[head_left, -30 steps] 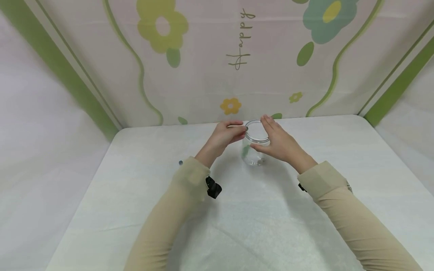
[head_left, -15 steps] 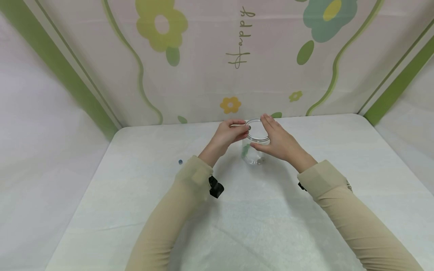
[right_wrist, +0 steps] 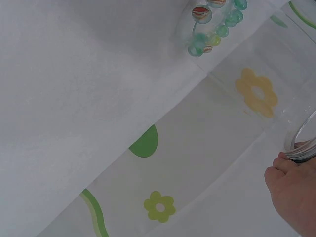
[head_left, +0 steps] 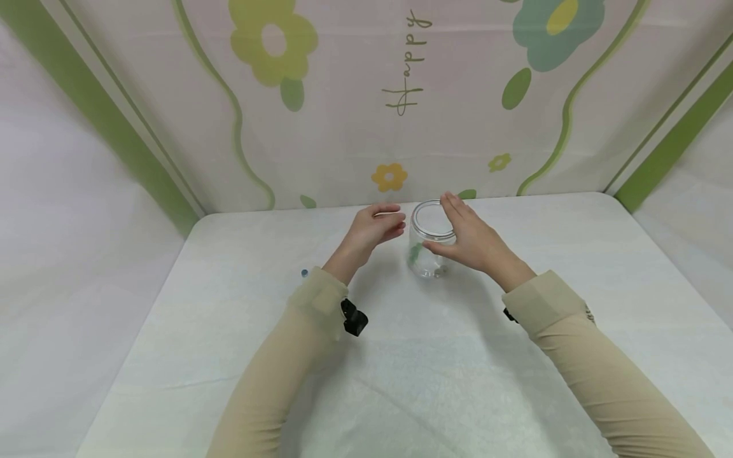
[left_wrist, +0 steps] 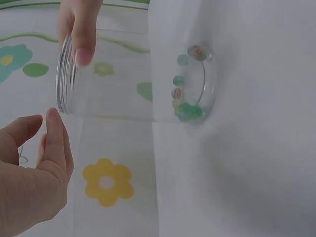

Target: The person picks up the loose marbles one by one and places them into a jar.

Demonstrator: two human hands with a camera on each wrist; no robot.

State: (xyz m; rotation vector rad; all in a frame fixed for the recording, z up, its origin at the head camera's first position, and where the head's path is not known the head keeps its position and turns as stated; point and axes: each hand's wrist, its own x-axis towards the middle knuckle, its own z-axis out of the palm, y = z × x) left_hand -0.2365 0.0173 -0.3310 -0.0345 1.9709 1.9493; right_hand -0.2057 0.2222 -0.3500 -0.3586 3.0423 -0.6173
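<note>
An open clear glass jar (head_left: 433,237) stands upright near the back of the table. My right hand (head_left: 472,242) grips it at the rim from the right, its thumb on the near side and fingers on the far side. Several green and red-swirled marbles (left_wrist: 187,112) lie on the jar's bottom. Just left of the rim is my left hand (head_left: 369,232), apart from the glass. In the left wrist view its thumb and fingertips (left_wrist: 53,118) are spread with nothing between them. One small blue marble (head_left: 305,273) rests on the table, left of the left wrist.
White cloth covers the table (head_left: 435,381). Right behind the jar rises a curtain (head_left: 338,127) printed with flowers and the word Happy. White drapes hang at both sides. A black camera (head_left: 354,318) sits on the left wrist.
My left hand first moved in over the jar's rim with a marble pinched in its fingertips. It has let the marble go and drawn back left. The right hand stayed on the jar.
</note>
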